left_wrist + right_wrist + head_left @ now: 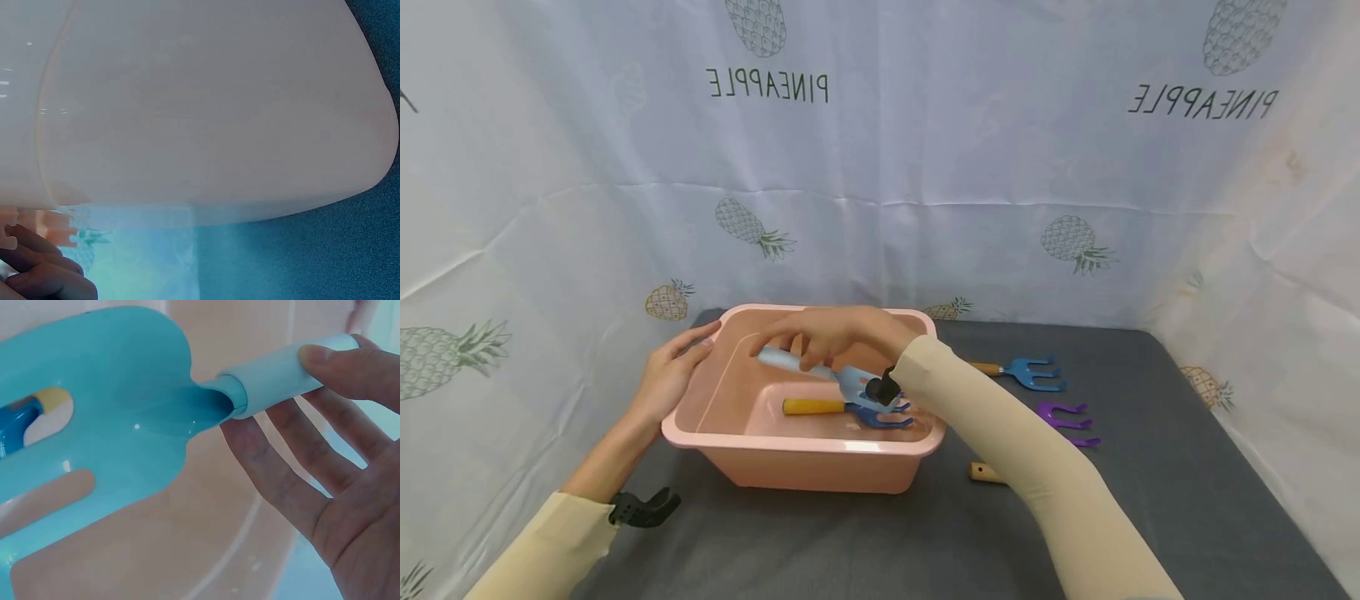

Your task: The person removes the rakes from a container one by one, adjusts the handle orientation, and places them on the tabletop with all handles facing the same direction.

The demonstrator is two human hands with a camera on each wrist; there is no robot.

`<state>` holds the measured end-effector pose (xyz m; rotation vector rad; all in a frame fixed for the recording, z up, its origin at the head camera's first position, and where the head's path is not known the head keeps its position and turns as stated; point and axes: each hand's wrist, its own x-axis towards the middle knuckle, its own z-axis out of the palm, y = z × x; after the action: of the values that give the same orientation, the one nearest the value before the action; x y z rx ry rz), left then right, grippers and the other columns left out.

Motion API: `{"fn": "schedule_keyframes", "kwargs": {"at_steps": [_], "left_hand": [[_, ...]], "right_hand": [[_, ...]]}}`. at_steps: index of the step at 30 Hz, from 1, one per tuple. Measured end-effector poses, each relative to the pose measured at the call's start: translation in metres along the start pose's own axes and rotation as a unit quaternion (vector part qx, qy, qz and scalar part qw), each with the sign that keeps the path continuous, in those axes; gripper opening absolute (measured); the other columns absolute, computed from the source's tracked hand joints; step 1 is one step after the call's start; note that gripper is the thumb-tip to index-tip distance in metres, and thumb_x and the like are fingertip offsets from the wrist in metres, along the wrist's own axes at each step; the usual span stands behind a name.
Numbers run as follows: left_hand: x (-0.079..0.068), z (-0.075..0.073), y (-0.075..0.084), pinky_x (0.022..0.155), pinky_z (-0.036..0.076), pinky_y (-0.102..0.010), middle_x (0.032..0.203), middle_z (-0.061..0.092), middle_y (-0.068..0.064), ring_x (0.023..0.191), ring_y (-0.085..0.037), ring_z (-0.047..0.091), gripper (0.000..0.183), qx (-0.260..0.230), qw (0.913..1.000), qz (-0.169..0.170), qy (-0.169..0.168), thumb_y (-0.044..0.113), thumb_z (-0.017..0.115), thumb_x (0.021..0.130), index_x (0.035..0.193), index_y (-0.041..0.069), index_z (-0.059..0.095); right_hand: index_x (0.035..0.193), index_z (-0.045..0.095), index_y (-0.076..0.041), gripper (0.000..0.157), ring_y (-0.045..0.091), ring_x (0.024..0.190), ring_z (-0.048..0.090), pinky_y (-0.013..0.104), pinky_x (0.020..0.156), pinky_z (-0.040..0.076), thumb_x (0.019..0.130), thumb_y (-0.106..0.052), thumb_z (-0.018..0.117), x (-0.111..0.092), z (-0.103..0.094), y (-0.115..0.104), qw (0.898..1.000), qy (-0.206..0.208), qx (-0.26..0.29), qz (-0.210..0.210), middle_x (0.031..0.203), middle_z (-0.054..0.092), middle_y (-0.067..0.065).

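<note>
My right hand (831, 329) holds a light blue hand fork (131, 419) by its pale handle, thumb on one side and fingers on the other. The fork hangs tilted inside a pink plastic basin (808, 462), its tines pointing right in the head view. Below it in the basin lies a darker blue hand fork (812, 407) with a yellow handle, its head partly covered by the held one. At the basin's left rim, my left hand (670, 379) grips the edge; curled fingers (53, 281) show under the rim in the left wrist view.
Right of the basin on the dark grey table (1150, 500) lie a blue fork (1033, 372), a purple fork (1063, 414) and a wooden handle (985, 472), each partly hidden by my right arm. A pineapple-print curtain (880, 150) hangs behind and at the sides.
</note>
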<state>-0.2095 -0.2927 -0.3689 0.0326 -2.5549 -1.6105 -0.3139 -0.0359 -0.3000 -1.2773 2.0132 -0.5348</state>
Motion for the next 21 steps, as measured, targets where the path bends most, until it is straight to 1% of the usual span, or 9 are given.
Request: {"fn": "schedule_keyframes", "kwargs": {"at_steps": [2,4,7,9,11,13,15,18,21], "left_hand": [[0.0,0.0,-0.001,0.078,0.054,-0.014,0.161,0.042,-0.02,0.096,0.013,0.061,0.057,-0.004,1.0,-0.001,-0.003,0.045,0.046,0.11,0.159,0.017,0.043],[0.0,-0.001,-0.001,0.078,0.055,-0.015,0.162,0.041,-0.02,0.096,0.012,0.061,0.057,-0.007,1.0,-0.003,-0.006,0.045,0.045,0.11,0.159,0.017,0.043],[0.0,-0.001,-0.002,0.078,0.055,-0.015,0.164,0.038,-0.02,0.097,0.012,0.061,0.058,-0.004,0.9999,-0.007,-0.012,0.046,0.044,0.11,0.161,0.019,0.041],[-0.001,-0.002,-0.002,0.078,0.054,-0.014,0.165,0.036,-0.019,0.098,0.013,0.06,0.058,0.0,0.9999,-0.009,-0.014,0.046,0.044,0.11,0.161,0.019,0.04],[-0.001,-0.002,-0.003,0.079,0.054,-0.014,0.166,0.034,-0.018,0.098,0.013,0.059,0.058,-0.001,0.9998,-0.012,-0.016,0.047,0.044,0.11,0.161,0.02,0.039],[-0.001,-0.002,-0.003,0.079,0.054,-0.014,0.167,0.033,-0.018,0.099,0.013,0.059,0.058,-0.002,0.9998,-0.014,-0.018,0.048,0.043,0.11,0.161,0.021,0.039],[-0.001,-0.002,-0.003,0.079,0.054,-0.015,0.167,0.032,-0.019,0.099,0.013,0.059,0.059,-0.004,0.9997,-0.015,-0.019,0.048,0.043,0.11,0.162,0.021,0.038],[0.0,-0.002,-0.003,0.079,0.053,-0.014,0.168,0.032,-0.019,0.1,0.013,0.058,0.059,-0.002,0.9996,-0.017,-0.022,0.05,0.042,0.11,0.162,0.022,0.038],[0.0,-0.001,-0.002,0.079,0.053,-0.013,0.167,0.033,-0.019,0.1,0.014,0.057,0.06,0.001,0.9996,-0.016,-0.022,0.05,0.042,0.11,0.162,0.022,0.038]], "right_hand": [[0.155,0.045,-0.035,0.072,0.026,0.115,0.062,0.031,0.061,0.051,0.099,0.009,0.05,-0.005,-0.002,-0.006,1.0,-0.003,0.005,-0.023,0.152,0.046,0.0],[0.154,0.046,-0.036,0.073,0.025,0.112,0.062,0.031,0.058,0.046,0.097,0.009,0.048,-0.011,-0.005,-0.014,0.999,0.001,-0.009,-0.042,0.152,0.045,-0.002],[0.153,0.047,-0.037,0.072,0.018,0.115,0.061,0.029,0.062,0.052,0.097,0.008,0.048,-0.021,-0.009,-0.027,0.997,0.015,-0.054,-0.055,0.151,0.047,-0.006],[0.152,0.047,-0.039,0.071,0.014,0.117,0.06,0.031,0.066,0.056,0.097,0.006,0.048,-0.028,-0.012,-0.036,0.996,0.021,-0.076,-0.046,0.149,0.048,-0.007],[0.152,0.047,-0.042,0.071,0.014,0.119,0.06,0.035,0.068,0.06,0.098,0.004,0.048,-0.036,-0.014,-0.045,0.995,0.024,-0.088,-0.041,0.149,0.049,-0.008],[0.151,0.048,-0.044,0.072,0.015,0.118,0.061,0.036,0.072,0.061,0.097,0.004,0.049,-0.045,-0.017,-0.052,0.994,0.027,-0.1,-0.046,0.149,0.05,-0.008],[0.151,0.049,-0.043,0.072,0.012,0.124,0.058,0.033,0.082,0.06,0.096,0.005,0.05,-0.053,-0.02,-0.057,0.99,0.032,-0.121,-0.066,0.153,0.048,-0.011],[0.151,0.051,-0.039,0.071,0.01,0.129,0.055,0.025,0.095,0.054,0.095,0.005,0.052,-0.066,-0.023,-0.063,0.982,0.042,-0.159,-0.095,0.154,0.049,-0.016],[0.151,0.052,-0.034,0.068,0.009,0.129,0.056,0.025,0.099,0.052,0.095,0.004,0.052,-0.081,-0.023,-0.067,0.976,0.044,-0.184,-0.106,0.152,0.051,-0.017]]}}
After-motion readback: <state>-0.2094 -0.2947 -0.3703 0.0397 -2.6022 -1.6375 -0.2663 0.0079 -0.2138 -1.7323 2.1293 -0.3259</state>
